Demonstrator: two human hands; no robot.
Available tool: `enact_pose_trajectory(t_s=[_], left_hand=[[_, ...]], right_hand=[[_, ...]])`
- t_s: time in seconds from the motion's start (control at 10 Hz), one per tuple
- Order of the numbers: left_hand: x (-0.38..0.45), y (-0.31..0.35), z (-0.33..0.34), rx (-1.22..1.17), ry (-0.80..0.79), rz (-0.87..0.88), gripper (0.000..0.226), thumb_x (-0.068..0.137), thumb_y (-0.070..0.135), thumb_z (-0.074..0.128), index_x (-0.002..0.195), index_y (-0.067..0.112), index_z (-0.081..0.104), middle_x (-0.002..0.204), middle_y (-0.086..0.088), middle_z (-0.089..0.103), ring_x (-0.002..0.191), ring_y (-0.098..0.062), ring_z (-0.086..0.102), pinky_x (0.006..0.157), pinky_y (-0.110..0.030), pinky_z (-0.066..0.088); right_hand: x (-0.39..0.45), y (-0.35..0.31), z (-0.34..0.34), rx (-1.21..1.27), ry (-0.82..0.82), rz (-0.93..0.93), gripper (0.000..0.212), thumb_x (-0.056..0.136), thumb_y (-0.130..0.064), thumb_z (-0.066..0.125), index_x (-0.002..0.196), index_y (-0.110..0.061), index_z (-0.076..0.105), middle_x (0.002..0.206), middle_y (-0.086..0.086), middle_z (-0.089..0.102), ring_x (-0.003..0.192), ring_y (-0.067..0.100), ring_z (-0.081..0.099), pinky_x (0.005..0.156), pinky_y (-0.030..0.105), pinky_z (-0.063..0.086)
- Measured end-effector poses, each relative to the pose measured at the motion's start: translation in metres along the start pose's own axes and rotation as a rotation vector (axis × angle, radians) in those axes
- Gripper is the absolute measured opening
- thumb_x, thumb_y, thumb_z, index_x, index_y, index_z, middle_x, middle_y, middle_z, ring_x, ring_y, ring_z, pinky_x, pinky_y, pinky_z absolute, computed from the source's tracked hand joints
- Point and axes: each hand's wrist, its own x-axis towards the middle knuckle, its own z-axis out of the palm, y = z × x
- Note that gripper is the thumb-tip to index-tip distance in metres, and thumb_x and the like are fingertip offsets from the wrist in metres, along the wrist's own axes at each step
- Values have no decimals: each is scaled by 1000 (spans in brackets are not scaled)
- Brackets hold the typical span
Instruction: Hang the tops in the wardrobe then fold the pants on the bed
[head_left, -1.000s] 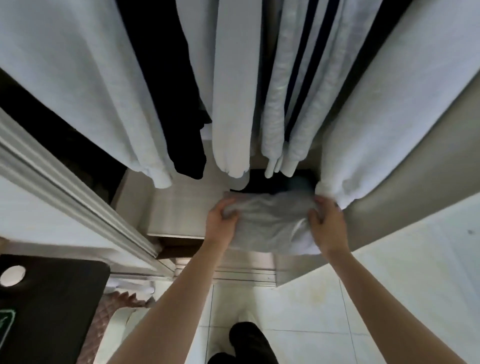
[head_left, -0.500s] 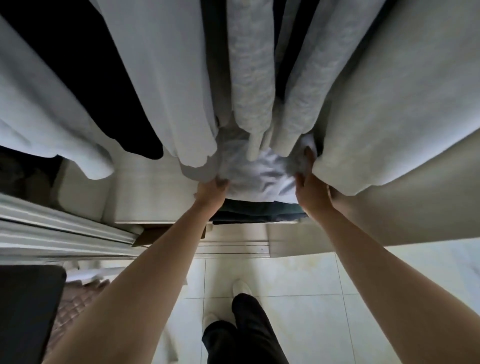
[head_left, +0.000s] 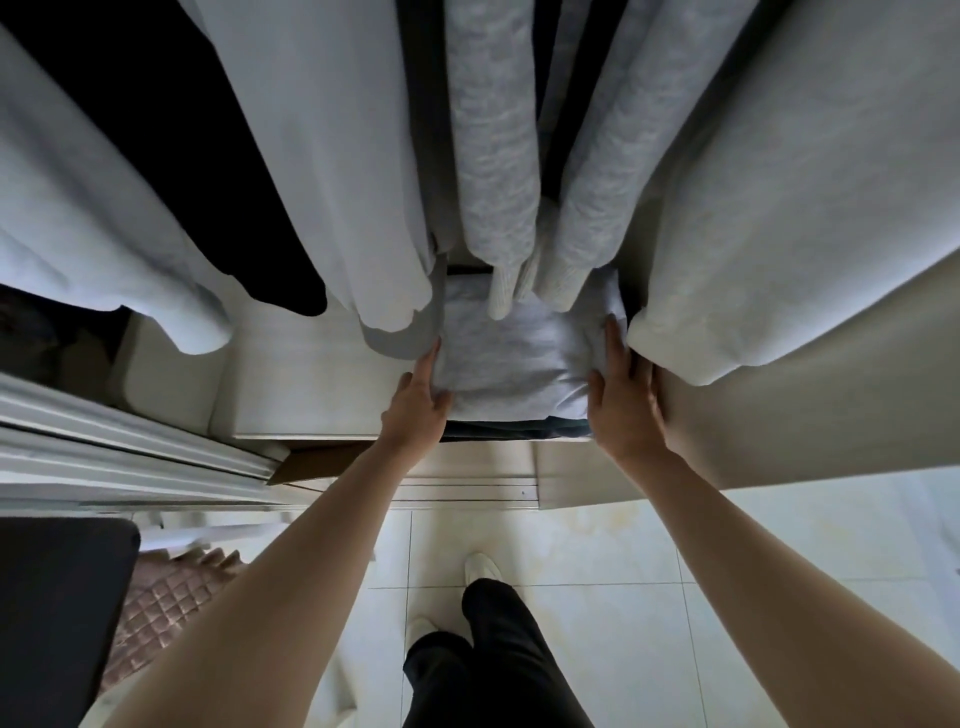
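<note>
A folded light grey garment (head_left: 514, 364) lies on a stack of dark folded clothes (head_left: 514, 428) on the wardrobe's low shelf (head_left: 311, 395). My left hand (head_left: 420, 395) lies with straight fingers against the garment's left edge. On the right edge, my right hand (head_left: 618, 387) presses the same way, fingers stretched out. Several hung tops fill the view above: white tops (head_left: 322, 171), a black top (head_left: 208, 182), grey knitted sleeves (head_left: 493, 156) and a large pale top (head_left: 805, 208). The knitted cuffs hide the garment's far edge.
The wardrobe's sliding door rails (head_left: 130, 457) run at the left, its side panel (head_left: 805, 415) at the right. A black pad (head_left: 57, 597) and a quilted pink cover (head_left: 166, 608) lie lower left. My dark trouser leg (head_left: 493, 654) stands on the pale tiled floor (head_left: 623, 597).
Both hands carried the folded grey garment forward under the hanging tops and set it on the dark stack. My fingers have since straightened along its sides, and my view has moved closer.
</note>
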Motion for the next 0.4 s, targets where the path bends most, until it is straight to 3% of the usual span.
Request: enact_pose_trajectory(t_s=[0.1, 0.2, 0.4], left_hand=[[-4, 1, -2, 43, 25, 2, 73, 99, 19, 51, 154, 39, 8, 138, -13, 43, 118, -36, 51, 103, -57, 41], [-8, 1, 0, 78, 88, 9, 74, 97, 12, 51, 155, 33, 10, 146, -11, 39, 124, -34, 47, 103, -57, 41], [-38, 3, -6, 31, 166, -117, 72, 96, 11, 54, 155, 26, 16, 149, -12, 36, 130, -34, 45, 106, -50, 43]], right_hand=[[-6, -3, -3, 6, -37, 2, 77, 92, -19, 55, 154, -25, 10, 154, 23, 13, 138, 43, 21, 111, 51, 27], [-12, -5, -9, 42, -66, -19, 81, 89, -17, 59, 153, -23, 9, 154, 17, 9, 140, 40, 15, 111, 52, 25], [-37, -7, -27, 35, -129, 13, 82, 88, -16, 59, 152, -5, 8, 153, 21, 18, 138, 38, 25, 107, 44, 35]])
